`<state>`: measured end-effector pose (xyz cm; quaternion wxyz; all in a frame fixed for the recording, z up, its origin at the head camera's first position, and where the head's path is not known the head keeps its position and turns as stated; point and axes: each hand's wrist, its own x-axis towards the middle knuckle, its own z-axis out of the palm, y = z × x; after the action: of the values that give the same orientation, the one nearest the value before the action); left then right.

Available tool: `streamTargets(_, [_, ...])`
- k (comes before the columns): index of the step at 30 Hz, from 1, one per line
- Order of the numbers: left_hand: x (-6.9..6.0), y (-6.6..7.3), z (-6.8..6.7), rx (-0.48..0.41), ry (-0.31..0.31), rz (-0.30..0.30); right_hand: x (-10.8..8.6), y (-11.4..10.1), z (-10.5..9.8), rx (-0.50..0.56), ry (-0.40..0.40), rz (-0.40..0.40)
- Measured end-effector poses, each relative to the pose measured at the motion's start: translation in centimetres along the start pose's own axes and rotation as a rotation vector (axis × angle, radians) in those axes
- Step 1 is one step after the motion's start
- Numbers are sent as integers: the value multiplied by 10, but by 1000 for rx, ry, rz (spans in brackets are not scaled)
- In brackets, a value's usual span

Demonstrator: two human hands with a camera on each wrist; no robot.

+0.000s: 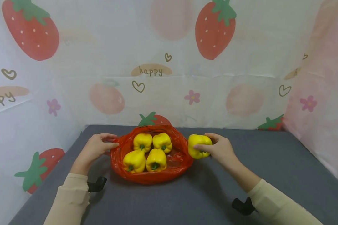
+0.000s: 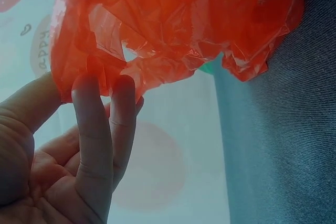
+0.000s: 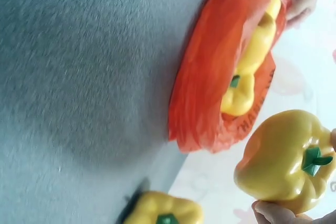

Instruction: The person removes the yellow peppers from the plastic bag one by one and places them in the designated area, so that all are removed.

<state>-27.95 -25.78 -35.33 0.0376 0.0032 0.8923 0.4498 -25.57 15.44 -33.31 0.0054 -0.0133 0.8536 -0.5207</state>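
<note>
An open red plastic bag [image 1: 150, 178] sits on the grey surface with several yellow peppers [image 1: 156, 160] inside. My left hand [image 1: 93, 151] pinches the bag's left rim; in the left wrist view, the fingers [image 2: 93, 135] and thumb meet at the thin red plastic [image 2: 157, 19]. Just beyond the right rim, my right hand [image 1: 223, 153] grips another yellow pepper [image 1: 195, 147] between thumb and fingers. The right wrist view shows this held pepper [image 3: 278, 156] raised beside the bag [image 3: 205, 77], its green stem facing the camera.
One more yellow pepper [image 3: 163, 208] lies at the lower edge of the right wrist view; I cannot make it out in the head view. Behind the grey table [image 1: 270, 162] hangs a white cloth [image 1: 163, 103] printed with strawberries.
</note>
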Motion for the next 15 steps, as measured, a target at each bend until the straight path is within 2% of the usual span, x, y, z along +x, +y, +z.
streamTargets(15, [1, -2, 0, 3, 5, 7, 4, 2, -42, -5, -6, 39])
